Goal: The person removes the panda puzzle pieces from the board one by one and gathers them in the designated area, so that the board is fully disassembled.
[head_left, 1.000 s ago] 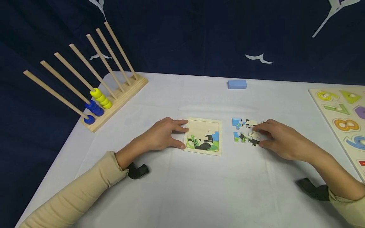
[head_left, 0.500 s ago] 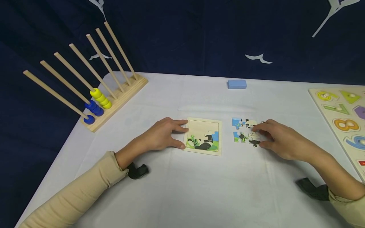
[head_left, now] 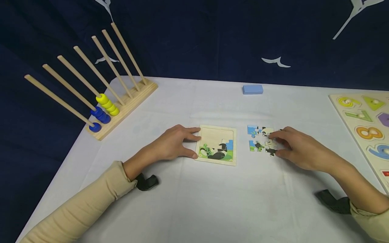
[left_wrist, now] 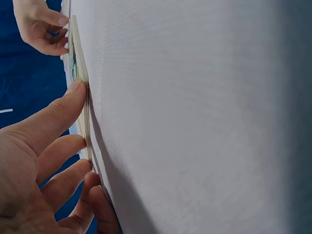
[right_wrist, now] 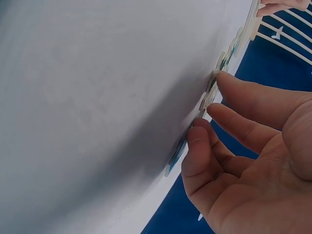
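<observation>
My left hand [head_left: 174, 143] rests at the left edge of a square wooden puzzle tray [head_left: 212, 131], its thumb near the lower corner and fingers spread along that side. In the left wrist view, the thumb [left_wrist: 73, 100] presses the tray's edge. A panda picture [head_left: 217, 153] fills the lower part of the tray. To the right lie several loose jigsaw pieces with blue, green and panda parts. My right hand [head_left: 299, 148] pinches a black and pale jigsaw piece [head_left: 270, 152] between thumb and fingers, low over the table. Its palm and fingers partly hide other pieces behind them.
A wooden bead rack [head_left: 133, 104] with blue and yellow beads on its pegs stands at the left. A blue block [head_left: 253, 89] lies near the back edge. At the right is a board of coloured number and shape pieces [head_left: 369, 132]. White cloth [head_left: 228, 202] covers the table.
The pinched jigsaw piece has shifted very slightly beside its neighbours, with small motions of the right thumb. The left hand and the tray stay in place.
</observation>
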`<state>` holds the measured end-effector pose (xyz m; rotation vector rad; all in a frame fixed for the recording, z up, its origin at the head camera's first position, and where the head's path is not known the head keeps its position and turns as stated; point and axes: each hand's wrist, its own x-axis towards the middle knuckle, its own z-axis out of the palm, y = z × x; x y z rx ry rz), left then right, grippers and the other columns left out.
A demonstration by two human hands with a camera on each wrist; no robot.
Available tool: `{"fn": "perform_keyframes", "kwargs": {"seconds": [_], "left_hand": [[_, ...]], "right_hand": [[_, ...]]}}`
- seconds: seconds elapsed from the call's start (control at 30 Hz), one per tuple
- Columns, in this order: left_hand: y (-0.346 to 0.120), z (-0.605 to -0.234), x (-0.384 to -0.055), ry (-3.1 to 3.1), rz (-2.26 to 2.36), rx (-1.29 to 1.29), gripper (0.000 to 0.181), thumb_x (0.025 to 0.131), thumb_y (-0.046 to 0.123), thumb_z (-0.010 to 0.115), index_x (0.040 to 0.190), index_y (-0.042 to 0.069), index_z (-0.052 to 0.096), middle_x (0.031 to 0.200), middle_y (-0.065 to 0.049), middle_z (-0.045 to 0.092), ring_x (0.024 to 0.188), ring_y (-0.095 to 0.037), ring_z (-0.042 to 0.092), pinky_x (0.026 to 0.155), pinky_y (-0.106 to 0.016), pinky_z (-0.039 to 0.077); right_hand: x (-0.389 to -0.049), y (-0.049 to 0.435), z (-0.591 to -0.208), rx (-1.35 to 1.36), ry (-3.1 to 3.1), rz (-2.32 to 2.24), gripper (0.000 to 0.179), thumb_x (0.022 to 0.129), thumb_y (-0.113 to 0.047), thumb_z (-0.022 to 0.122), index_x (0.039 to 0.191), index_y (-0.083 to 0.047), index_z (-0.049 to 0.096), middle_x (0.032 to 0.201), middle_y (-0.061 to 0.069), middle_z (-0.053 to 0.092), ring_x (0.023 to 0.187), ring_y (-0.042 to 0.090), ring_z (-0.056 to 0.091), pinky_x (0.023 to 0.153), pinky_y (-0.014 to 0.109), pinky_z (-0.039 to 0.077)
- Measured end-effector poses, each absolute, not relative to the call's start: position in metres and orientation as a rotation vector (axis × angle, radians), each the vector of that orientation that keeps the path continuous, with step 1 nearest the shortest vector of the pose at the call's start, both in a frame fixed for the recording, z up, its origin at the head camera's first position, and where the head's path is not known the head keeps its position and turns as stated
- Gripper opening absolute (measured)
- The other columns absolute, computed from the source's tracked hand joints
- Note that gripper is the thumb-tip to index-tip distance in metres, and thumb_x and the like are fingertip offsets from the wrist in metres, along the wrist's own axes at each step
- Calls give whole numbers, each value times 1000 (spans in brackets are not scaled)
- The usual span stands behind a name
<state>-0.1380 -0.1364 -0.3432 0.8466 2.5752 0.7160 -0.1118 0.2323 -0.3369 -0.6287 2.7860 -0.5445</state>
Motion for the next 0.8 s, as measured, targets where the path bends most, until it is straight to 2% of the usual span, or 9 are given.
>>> {"fn": "perform_keyframes", "kwargs": {"seconds": [0.33, 0.53, 0.8], "left_hand": [[-138, -344, -139, 2573, 723, 853, 61, 75, 24, 88, 128, 4, 65, 147, -8, 48, 135, -29, 43, 106, -41, 37], [-138, -343, -138, 2573, 718, 852, 61, 75, 24, 88, 128, 5, 65, 147, -8, 48, 136, -29, 43, 106, -41, 36], [-138, -344, -139, 2569, 734, 858, 61, 75, 24, 88, 128, 4, 66, 147, -8, 48, 136, -29, 42, 107, -42, 36]], "right_hand": [[-107, 211, -329, -710, 2786, -716, 38, 90, -15, 74, 125, -4, 66, 95, 0, 55, 83, 16, 49, 69, 31, 42], [-105, 185, -323, -762, 2747, -767, 42, 92, -21, 72, 130, -5, 65, 90, 0, 52, 76, 15, 47, 66, 30, 40], [-108, 156, -326, -841, 2704, -766, 47, 90, -23, 75, 132, -6, 64, 94, 1, 57, 73, 14, 46, 65, 32, 39]]}}
